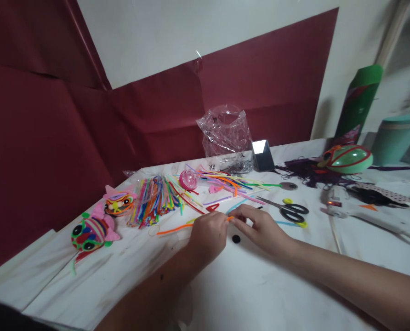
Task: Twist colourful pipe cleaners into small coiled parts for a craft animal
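Low over the white tabletop, my left hand (209,235) is closed around an orange pipe cleaner (173,228), whose long end sticks out to the left. My right hand (256,226) pinches the short orange end that shows between the two hands. A small black disc (236,239) lies just below my fingers. Beyond my left hand sits a bent red piece (212,208). Black-handled scissors (283,209) rest to the right of my right hand, with yellow bits beside them.
Bundled coloured pipe cleaners (158,200) and two fish-like crafts (91,233) lie at left. Loose pipe cleaners (225,180), a pink ball (188,179), a clear plastic bag (225,133) and a phone-like device (263,155) are behind. At right are a glue gun (338,202) and a green lantern-like craft (351,159).
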`<state>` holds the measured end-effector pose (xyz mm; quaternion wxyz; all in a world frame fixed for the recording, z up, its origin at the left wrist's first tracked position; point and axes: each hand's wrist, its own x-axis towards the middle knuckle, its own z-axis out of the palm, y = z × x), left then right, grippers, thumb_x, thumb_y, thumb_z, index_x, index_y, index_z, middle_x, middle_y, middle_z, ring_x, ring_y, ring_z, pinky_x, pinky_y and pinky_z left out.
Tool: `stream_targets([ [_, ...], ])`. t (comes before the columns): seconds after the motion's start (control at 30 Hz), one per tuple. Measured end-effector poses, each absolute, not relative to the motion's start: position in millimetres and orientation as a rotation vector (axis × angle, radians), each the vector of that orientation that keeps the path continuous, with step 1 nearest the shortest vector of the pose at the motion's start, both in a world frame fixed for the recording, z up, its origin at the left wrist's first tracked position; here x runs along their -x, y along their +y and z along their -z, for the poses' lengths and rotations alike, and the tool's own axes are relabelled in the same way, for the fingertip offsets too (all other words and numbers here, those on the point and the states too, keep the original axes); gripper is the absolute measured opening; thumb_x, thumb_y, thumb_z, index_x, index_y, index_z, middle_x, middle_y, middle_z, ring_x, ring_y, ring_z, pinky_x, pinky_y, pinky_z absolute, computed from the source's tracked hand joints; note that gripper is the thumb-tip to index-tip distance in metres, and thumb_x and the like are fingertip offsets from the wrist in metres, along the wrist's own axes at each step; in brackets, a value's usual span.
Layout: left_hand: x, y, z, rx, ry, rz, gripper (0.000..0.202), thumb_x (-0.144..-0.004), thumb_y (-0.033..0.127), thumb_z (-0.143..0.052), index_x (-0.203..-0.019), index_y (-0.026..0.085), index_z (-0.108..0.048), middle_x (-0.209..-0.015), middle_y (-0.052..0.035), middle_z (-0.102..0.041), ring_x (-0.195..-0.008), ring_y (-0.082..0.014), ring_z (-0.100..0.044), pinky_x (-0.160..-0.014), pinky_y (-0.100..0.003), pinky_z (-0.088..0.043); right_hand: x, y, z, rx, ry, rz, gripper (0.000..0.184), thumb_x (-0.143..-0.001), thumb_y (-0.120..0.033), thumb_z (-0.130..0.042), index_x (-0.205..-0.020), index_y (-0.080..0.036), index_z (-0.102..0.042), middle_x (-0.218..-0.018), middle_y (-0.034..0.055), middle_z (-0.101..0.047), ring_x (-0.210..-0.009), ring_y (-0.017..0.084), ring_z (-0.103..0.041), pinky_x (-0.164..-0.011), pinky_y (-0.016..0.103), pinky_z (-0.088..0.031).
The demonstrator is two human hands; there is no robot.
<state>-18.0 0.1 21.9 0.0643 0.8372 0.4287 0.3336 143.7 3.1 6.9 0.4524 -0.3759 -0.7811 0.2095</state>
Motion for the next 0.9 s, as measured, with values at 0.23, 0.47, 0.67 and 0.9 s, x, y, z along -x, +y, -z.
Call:
stream_targets([
  [0.23,16.5,-5.6,-21.5,-2.818,1.346,-1.035,0.018,-0.080,0.018,-0.043,-0.084,0.015,-0.060,-0.080,-0.0104,-0.061,-0.078,-0.0210,-0.054,-0.071,-0.032,-0.039,-147.0,2.5,-9.4,0.930,-1.964,-0.442,0.022,-0.082,-0.031,-0.044,-0.068,-0.019,-0.056,-0.067,0.0038,-0.055,-0.065,0.016,-0.048,-0.061,0.028,-0.036],
  [0.47,10.9,-9.6,-28.2,-2.408,1.165,-1.433,0.016,-0.077,0.017,-0.048,-0.071,0.016,-0.063,-0.067,-0.0052,-0.061,-0.070,-0.0156,-0.054,-0.069,-0.029,-0.042,-143.1,15.0,-10.9,0.769,-1.172,-1.371,0.023,-0.069,-0.036,-0.064,-0.063,-0.016,-0.054,-0.056,-0.0027,-0.050,-0.051,0.008,-0.041,-0.054,0.022,-0.032],
  [0.67,0.7,-4.1,-22.3,-1.501,0.925,-1.256,0.014,-0.068,0.022,-0.058,-0.077,0.013,-0.063,-0.062,-0.0019,-0.060,-0.058,-0.0120,-0.053,-0.060,-0.025,-0.043,-132.5,1.5,-6.0,0.446,-0.916,-1.866,0.012,-0.070,-0.020,-0.064,-0.064,-0.013,-0.058,-0.052,-0.0017,-0.050,-0.048,0.006,-0.041,-0.050,0.020,-0.032],
  [0.9,7.6,-4.5,-23.8,-1.379,0.702,-1.211,0.014,-0.060,0.025,-0.068,-0.064,0.013,-0.063,-0.061,-0.0006,-0.059,-0.061,-0.0110,-0.052,-0.065,-0.025,-0.040,-125.5,-14.0,-5.4,0.231,-0.836,-2.154,0.006,-0.072,-0.016,-0.060,-0.068,-0.013,-0.057,-0.049,-0.0048,-0.039,-0.045,0.005,-0.036,-0.048,0.020,-0.029],
])
